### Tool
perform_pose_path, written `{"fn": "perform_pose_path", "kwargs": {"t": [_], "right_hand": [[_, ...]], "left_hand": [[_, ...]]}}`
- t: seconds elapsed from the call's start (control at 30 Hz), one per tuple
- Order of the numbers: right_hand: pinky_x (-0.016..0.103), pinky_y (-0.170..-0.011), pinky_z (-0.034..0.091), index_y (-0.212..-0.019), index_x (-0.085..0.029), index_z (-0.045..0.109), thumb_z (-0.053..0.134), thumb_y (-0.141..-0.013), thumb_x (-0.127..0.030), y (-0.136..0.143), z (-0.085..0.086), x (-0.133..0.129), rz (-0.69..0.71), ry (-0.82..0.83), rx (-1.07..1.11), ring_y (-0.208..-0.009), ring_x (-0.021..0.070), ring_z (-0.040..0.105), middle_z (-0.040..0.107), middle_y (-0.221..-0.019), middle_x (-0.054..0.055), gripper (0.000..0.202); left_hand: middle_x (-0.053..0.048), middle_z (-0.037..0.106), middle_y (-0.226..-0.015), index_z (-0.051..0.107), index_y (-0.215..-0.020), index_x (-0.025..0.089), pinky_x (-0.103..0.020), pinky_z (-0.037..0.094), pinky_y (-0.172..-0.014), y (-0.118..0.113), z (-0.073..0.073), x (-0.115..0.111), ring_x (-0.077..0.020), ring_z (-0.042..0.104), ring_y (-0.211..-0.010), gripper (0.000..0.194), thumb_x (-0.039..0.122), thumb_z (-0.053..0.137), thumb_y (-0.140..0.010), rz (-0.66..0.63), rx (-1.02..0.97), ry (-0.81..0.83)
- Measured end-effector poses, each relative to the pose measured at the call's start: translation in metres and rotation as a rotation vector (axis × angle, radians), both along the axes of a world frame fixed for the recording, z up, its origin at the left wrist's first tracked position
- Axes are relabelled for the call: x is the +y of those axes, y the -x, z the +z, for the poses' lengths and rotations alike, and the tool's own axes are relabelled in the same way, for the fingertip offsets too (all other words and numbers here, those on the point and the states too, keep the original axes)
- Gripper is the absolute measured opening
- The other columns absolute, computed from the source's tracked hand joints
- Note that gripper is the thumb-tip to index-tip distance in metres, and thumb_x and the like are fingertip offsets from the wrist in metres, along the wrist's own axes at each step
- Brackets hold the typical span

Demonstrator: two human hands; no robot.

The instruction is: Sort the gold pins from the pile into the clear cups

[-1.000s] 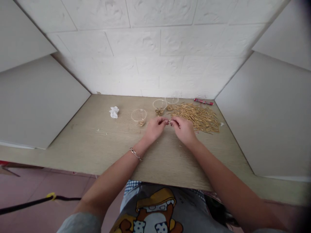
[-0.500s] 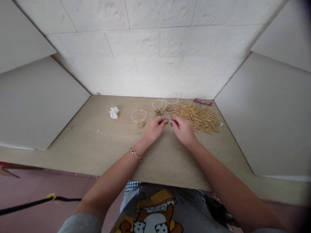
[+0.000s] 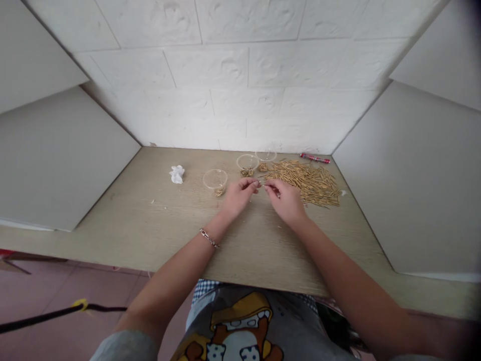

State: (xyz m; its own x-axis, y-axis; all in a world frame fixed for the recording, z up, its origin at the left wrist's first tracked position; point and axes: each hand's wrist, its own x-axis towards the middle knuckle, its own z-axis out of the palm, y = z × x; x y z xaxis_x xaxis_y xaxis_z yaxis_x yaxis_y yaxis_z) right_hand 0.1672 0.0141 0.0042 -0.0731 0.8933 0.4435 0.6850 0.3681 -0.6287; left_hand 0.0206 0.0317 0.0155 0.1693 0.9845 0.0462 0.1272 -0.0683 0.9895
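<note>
My left hand (image 3: 239,195) is closed in a pinch over the middle of the table, with a tiny bright bit at its fingertips too small to name. Facing it across a narrow gap, my right hand (image 3: 284,199) also pinches, and a small pale tip shows at its fingers. Behind and right of that hand spreads a heap of thin gold-coloured sticks (image 3: 306,180). Two clear round plastic tubs stand near my left hand: a nearer tub (image 3: 215,179) with a few small golden pieces, and a farther tub (image 3: 247,163) holding more of them.
A small golden pile (image 3: 263,167) lies beside the farther tub, near a clear round lid or tub (image 3: 266,154) by the wall. A red tube (image 3: 314,158) lies behind the heap. Crumpled white tissue (image 3: 177,174) sits left. Grey panels (image 3: 421,180) flank the wooden table (image 3: 169,225).
My fingertips have parted slightly; before, they met around a tiny gold-coloured piece. The tubs, the heap and the tissue stay where they were.
</note>
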Motion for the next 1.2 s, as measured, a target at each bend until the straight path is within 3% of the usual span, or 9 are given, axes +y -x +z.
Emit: {"fn": "perform_pose_path", "kwargs": {"t": [0.13,0.3,0.47,0.7,1.0,1.2], "right_hand": [[0.029,-0.063,0.045,-0.087,-0.019,0.063,0.047,-0.081,-0.027,0.002,-0.0004,-0.0008,0.018,0.024,-0.003,-0.067,0.0158,0.059,0.067,-0.084,0.007,0.019],[0.029,-0.061,0.044,-0.083,-0.019,0.061,0.048,-0.08,-0.028,0.0034,0.0011,-0.0016,-0.047,0.04,-0.004,-0.061,0.0152,0.057,0.066,-0.081,0.006,0.016],[0.028,-0.057,0.042,-0.079,-0.02,0.06,0.05,-0.078,-0.031,0.0036,0.0012,-0.0012,-0.105,0.049,0.024,-0.054,0.0137,0.054,0.065,-0.075,0.004,0.015],[0.032,-0.065,0.047,-0.087,-0.019,0.065,0.046,-0.08,-0.027,0.003,-0.0029,0.0006,-0.065,0.018,0.049,-0.066,0.017,0.06,0.068,-0.083,0.007,0.022],[0.03,-0.064,0.046,-0.086,-0.02,0.066,0.047,-0.08,-0.029,0.0026,-0.001,0.0002,-0.042,0.026,0.031,-0.064,0.0162,0.059,0.068,-0.082,0.006,0.022],[0.027,-0.054,0.037,-0.069,-0.02,0.056,0.04,-0.084,-0.034,0.0028,0.0032,-0.0011,-0.107,0.018,-0.011,-0.054,0.0146,0.051,0.058,-0.06,0.003,0.027]], "left_hand": [[-0.004,0.064,-0.079,0.06,-0.077,0.012,-0.027,0.045,-0.076,-0.0008,0.0035,-0.0006,-0.0107,0.059,-0.071,0.012,0.023,0.054,-0.077,-0.039,-0.163,0.091],[-0.004,0.064,-0.076,0.06,-0.077,0.012,-0.029,0.046,-0.078,-0.0021,0.0004,-0.0002,-0.0108,0.06,-0.071,0.011,0.023,0.057,-0.076,-0.062,-0.229,0.119],[-0.005,0.065,-0.079,0.061,-0.077,0.012,-0.03,0.046,-0.08,-0.0018,-0.0027,0.0003,-0.0119,0.06,-0.074,0.015,0.026,0.059,-0.076,-0.078,-0.219,0.098],[-0.005,0.066,-0.081,0.062,-0.078,0.012,-0.032,0.044,-0.085,-0.0035,-0.0042,0.0002,-0.0123,0.06,-0.08,0.014,0.025,0.059,-0.075,-0.085,-0.239,0.11],[-0.005,0.066,-0.082,0.062,-0.077,0.012,-0.032,0.044,-0.086,-0.0036,-0.0033,-0.0002,-0.0118,0.059,-0.079,0.012,0.023,0.057,-0.075,-0.104,-0.241,0.094],[-0.005,0.065,-0.081,0.063,-0.078,0.012,-0.029,0.043,-0.079,-0.0021,0.0023,-0.0034,-0.0123,0.057,-0.077,0.015,0.026,0.055,-0.077,-0.083,-0.115,0.057]]}}
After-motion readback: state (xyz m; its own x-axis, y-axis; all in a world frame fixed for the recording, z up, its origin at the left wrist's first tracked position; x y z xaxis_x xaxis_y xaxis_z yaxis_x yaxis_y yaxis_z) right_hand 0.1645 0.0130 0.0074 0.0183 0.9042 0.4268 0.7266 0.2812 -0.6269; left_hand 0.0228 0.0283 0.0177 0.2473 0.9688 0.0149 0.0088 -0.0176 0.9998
